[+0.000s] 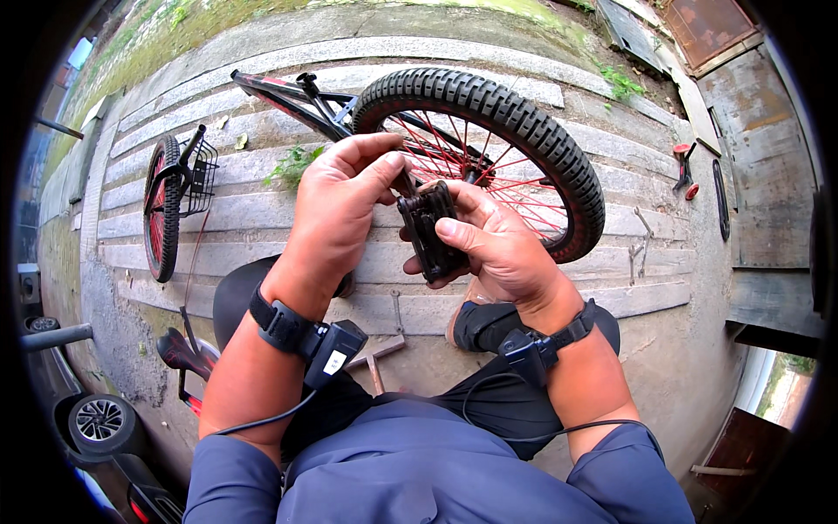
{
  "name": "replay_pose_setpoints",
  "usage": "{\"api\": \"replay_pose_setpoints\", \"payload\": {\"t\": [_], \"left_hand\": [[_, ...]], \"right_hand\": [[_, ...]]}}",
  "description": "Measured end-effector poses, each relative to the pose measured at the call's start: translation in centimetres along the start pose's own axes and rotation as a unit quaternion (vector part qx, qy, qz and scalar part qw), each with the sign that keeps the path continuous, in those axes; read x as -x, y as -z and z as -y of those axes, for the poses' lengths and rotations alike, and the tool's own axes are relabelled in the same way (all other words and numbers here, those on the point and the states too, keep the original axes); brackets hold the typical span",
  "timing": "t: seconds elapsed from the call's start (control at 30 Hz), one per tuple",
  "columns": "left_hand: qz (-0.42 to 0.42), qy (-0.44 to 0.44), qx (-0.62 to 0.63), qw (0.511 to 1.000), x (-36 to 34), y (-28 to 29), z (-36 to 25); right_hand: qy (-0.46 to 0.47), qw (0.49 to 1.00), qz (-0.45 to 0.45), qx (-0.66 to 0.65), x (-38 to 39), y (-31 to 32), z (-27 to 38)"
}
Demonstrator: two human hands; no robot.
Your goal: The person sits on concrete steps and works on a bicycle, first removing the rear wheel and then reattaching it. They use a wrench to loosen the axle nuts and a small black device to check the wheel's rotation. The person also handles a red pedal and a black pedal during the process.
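The black pedal [428, 234] sits clasped between your right hand's [497, 236] thumb and fingers, your left hand [342, 183] closed near its upper end (what it pinches, I can't tell), before the red-spoked wheel [572, 162], so a slackened right thumb could drop it onto the slabs [628, 298]

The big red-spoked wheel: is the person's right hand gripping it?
No, the right hand grips a black pedal-like part instead, with the big red-spoked wheel beyond it.
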State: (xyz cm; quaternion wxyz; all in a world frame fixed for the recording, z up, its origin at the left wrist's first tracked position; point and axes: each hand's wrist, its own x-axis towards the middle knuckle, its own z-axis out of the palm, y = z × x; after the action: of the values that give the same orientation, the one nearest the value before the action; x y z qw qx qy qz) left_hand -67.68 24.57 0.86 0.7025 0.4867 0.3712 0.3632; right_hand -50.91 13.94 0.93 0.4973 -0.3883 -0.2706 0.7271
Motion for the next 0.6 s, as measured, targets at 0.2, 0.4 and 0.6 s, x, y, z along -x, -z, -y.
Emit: {"api": "replay_pose_setpoints", "payload": {"t": [0.2, 0.4, 0.6], "left_hand": [[0.035, -0.196, -0.184, 0.963, 1.2, -1.0, 0.1], [0.106, -0.360, -0.319, 0.870, 1.3, -1.3, 0.3], [0.030, -0.323, -0.304, 0.896, 1.6, -2.2, 0.5]], "right_hand": [[-0.002, 0.999, -0.034, -0.020, -0.6, 0.1, -0.5], [0.025, 0.995, -0.083, -0.056, -0.9, 1.4, -0.3], [0.026, 0.996, -0.087, -0.003, -0.4, 1.0, 0.2]]}}
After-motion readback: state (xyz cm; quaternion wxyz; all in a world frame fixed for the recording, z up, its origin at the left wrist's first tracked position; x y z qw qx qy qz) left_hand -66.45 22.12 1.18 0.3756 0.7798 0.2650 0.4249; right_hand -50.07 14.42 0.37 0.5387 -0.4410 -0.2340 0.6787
